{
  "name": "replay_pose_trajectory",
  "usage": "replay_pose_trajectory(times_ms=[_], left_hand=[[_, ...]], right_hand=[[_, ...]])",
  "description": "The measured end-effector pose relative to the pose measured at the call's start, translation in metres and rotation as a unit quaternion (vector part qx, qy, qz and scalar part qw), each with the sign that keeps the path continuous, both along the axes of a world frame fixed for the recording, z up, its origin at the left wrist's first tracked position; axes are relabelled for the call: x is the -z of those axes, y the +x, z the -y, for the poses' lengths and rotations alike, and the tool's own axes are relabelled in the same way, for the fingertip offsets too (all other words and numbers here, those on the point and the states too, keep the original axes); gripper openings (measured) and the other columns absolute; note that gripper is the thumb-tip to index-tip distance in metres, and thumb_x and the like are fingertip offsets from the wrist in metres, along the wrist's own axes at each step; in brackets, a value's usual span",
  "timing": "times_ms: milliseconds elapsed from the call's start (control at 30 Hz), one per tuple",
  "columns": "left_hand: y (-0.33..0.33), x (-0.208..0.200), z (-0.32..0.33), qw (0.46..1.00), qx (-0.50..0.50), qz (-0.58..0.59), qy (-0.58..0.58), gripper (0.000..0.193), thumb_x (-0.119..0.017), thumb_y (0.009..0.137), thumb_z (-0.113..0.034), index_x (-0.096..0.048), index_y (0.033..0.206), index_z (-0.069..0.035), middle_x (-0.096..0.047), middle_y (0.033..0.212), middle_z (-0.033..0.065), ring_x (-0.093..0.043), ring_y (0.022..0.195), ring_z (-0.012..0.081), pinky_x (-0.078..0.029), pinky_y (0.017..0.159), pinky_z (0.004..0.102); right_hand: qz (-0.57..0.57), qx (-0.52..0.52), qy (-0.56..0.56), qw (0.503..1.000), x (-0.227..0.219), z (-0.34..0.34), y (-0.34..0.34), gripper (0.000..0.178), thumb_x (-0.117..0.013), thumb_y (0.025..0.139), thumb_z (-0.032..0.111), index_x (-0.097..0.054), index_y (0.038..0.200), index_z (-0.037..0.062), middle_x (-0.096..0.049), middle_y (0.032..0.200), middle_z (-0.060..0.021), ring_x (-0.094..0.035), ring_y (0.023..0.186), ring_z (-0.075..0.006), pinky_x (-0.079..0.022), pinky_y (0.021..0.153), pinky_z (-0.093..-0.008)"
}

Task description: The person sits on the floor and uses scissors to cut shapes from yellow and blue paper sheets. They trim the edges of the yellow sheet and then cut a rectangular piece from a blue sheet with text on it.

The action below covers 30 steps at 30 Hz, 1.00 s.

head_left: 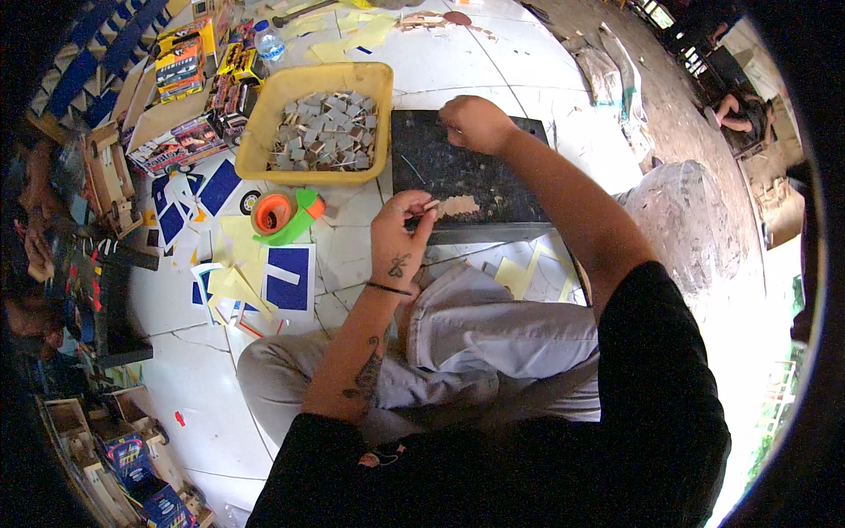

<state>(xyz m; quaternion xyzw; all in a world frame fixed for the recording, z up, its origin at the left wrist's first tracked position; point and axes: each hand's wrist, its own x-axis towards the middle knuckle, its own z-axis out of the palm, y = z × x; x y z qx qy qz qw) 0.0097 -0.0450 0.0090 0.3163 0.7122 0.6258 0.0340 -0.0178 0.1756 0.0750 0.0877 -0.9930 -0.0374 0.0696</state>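
Over the near left corner of a low black bench [506, 172], my left hand [400, 233] pinches a small pale piece [431, 205], wood-like, between thumb and fingertips. My right hand [478, 125] is closed above the far side of the bench; its fingers are curled, and whatever they hold is hidden. A thin light rod [412, 170] lies on the black top between my hands. Near my left fingertips the bench shows a worn tan patch [459, 206]. Just left of the bench sits a yellow tub [253, 132] of small grey-faced square pieces [326, 132].
A tape roll [272, 212] in a green holder lies below the tub, near blue and yellow paper scraps [288, 277]. Colourful boxes [180, 66] and wooden toy-truck parts [110, 176] crowd the left. Another person's hand [37, 233] shows at the left edge. A bottle [268, 40] stands behind.
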Motion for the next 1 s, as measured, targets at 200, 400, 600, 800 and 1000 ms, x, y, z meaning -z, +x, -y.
replay_pose_trajectory(times_ms=[200,400,600,800,1000], left_hand=[[0.015,0.005,-0.026,0.99,0.027,-0.138,-0.004,0.021,-0.066,0.071,-0.005,-0.057,0.09,-0.004,-0.063,0.081,0.0082,-0.06,0.071,0.0194,-0.046,0.067,0.03],[0.013,0.011,-0.037,0.978,0.039,-0.194,-0.068,0.019,-0.068,0.068,-0.005,-0.059,0.085,-0.006,-0.061,0.078,0.0061,-0.059,0.072,0.0201,-0.046,0.067,0.0315],[0.009,0.012,-0.034,0.98,0.057,-0.174,-0.077,0.02,-0.069,0.067,-0.007,-0.059,0.084,-0.004,-0.06,0.078,0.0085,-0.059,0.072,0.0214,-0.047,0.067,0.031],[0.013,0.006,-0.036,0.99,0.077,-0.117,-0.026,0.014,-0.064,0.069,-0.003,-0.06,0.083,-0.004,-0.059,0.08,0.0095,-0.058,0.071,0.0237,-0.045,0.066,0.0326],[0.013,0.006,-0.046,0.994,0.08,-0.069,-0.006,0.014,-0.059,0.071,0.002,-0.059,0.084,-0.002,-0.057,0.083,0.0111,-0.058,0.072,0.0254,-0.047,0.063,0.0311]], right_hand=[[-0.059,0.18,-0.529,0.827,0.011,0.03,0.092,0.011,-0.058,0.075,-0.001,-0.053,0.084,-0.0014,-0.057,0.078,-0.0063,-0.055,0.078,-0.0097,-0.043,0.074,-0.0219],[-0.143,0.138,-0.612,0.766,0.034,0.039,0.135,0.008,-0.056,0.079,-0.003,-0.052,0.085,0.0007,-0.057,0.083,-0.0026,-0.054,0.08,-0.0086,-0.043,0.075,-0.0224],[-0.143,0.143,-0.513,0.834,0.033,0.052,0.13,0.005,-0.061,0.075,0.002,-0.057,0.077,-0.0007,-0.061,0.07,-0.0064,-0.056,0.063,-0.0106,-0.046,0.058,-0.0249],[-0.182,0.153,-0.528,0.815,0.024,0.06,0.132,0.006,-0.064,0.075,0.003,-0.058,0.074,0.0,-0.061,0.069,-0.006,-0.056,0.063,-0.0095,-0.045,0.059,-0.0227],[-0.192,0.178,-0.565,0.782,0.027,0.049,0.137,0.006,-0.063,0.078,0.002,-0.057,0.079,0.0001,-0.06,0.075,-0.0012,-0.054,0.068,-0.0059,-0.043,0.062,-0.0194]])
